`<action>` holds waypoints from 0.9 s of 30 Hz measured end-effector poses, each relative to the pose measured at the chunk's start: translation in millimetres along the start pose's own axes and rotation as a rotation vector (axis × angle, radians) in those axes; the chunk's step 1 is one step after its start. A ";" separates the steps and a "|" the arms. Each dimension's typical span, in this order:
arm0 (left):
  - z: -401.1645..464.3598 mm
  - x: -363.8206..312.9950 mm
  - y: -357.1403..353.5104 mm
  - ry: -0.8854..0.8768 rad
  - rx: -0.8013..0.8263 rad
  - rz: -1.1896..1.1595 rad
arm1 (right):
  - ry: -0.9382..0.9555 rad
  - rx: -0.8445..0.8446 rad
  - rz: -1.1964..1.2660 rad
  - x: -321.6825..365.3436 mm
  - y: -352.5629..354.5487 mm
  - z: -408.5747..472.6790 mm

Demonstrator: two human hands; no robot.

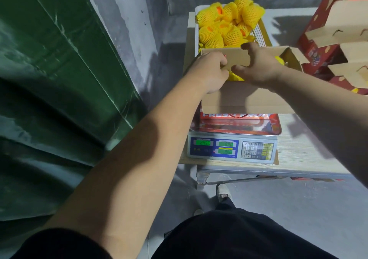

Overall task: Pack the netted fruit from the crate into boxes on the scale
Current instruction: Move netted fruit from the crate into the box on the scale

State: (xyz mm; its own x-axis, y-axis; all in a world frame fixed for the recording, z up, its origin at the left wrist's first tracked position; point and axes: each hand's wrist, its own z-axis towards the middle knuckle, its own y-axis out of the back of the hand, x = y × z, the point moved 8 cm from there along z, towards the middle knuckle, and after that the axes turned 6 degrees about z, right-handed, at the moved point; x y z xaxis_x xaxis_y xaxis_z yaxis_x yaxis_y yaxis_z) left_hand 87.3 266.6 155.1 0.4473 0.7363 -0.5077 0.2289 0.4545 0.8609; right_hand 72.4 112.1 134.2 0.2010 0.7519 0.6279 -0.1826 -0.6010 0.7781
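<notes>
On top of the scale [232,149] sits a red box [239,97] with its brown cardboard flaps raised, the words FRESH FRUIT partly showing on the side that faces the scale's keypad. Both of the person's hands are at the flap on the far side of the scale. The left hand [209,69] curls its fingers closed around the left end of that flap, pinching the cardboard edge. The right hand [258,65] presses against the same flap further right, fingers spread and bent, with the thumb hooked under the lower edge; it grips the flap loosely rather than in a fist. Between the two hands, just above the scale, a bit of yellow netted fruit [236,76] shows inside the box, and another yellow piece peeks out past the right wrist.

Behind the scale, beyond the box, stands the crate [258,33], white with slotted walls, heaped with more fruit in yellow foam netting [229,23]; orange skin shows through a few of the nets. To the right of the scale, folded red and brown boxes [338,40] are stacked in a leaning pile. The scale rests on a pale wooden tabletop [298,151], its green displays lit, though the digits are too blurred to read. Left of the scale hangs a dark green tarpaulin [59,79].
</notes>
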 end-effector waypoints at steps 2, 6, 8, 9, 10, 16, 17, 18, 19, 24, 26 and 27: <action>0.7 1.1 -0.5 0.003 0.005 -0.001 | 0.026 0.027 -0.047 3.9 -3.3 1.1; 2.3 0.6 0.8 -0.021 0.014 0.007 | 0.087 0.055 -0.061 10.0 -10.8 4.0; 5.6 -0.9 0.0 -0.032 0.009 0.018 | 0.121 0.052 -0.054 11.6 -10.9 5.8; 7.9 -2.1 -0.2 -0.040 -0.001 0.017 | 0.136 0.051 -0.045 12.2 -10.6 7.2; 10.9 -3.5 0.7 -0.050 -0.021 0.007 | 0.151 0.051 -0.037 13.2 -9.4 9.0; 40.4 -6.7 3.2 -0.036 -0.108 -0.055 | 0.231 0.079 -0.032 20.5 2.4 32.3; 49.0 -7.6 1.8 -0.034 -0.100 -0.052 | 0.228 0.086 -0.033 20.1 4.8 40.0; 58.3 -8.2 0.0 -0.035 -0.090 -0.049 | 0.222 0.089 -0.030 19.2 7.1 48.7; 68.5 -8.7 -1.7 -0.037 -0.082 -0.046 | 0.219 0.090 -0.026 17.9 9.6 58.7; 139.6 -7.9 -17.5 -0.014 -0.034 -0.014 | 0.236 0.096 -0.057 -3.0 16.8 123.1; 174.5 -3.5 -25.4 0.030 -0.004 -0.042 | 0.197 0.117 -0.069 -22.7 16.3 158.1; 193.4 -0.3 -30.4 0.049 0.011 -0.050 | 0.167 0.133 -0.076 -35.4 15.2 177.0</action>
State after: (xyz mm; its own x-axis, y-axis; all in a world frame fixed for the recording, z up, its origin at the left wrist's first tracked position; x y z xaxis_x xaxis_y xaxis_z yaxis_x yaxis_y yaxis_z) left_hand 247.4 155.6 135.8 0.3920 0.7368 -0.5508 0.2597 0.4857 0.8346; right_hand 232.8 28.3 126.7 0.0451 0.8243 0.5644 -0.0418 -0.5629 0.8255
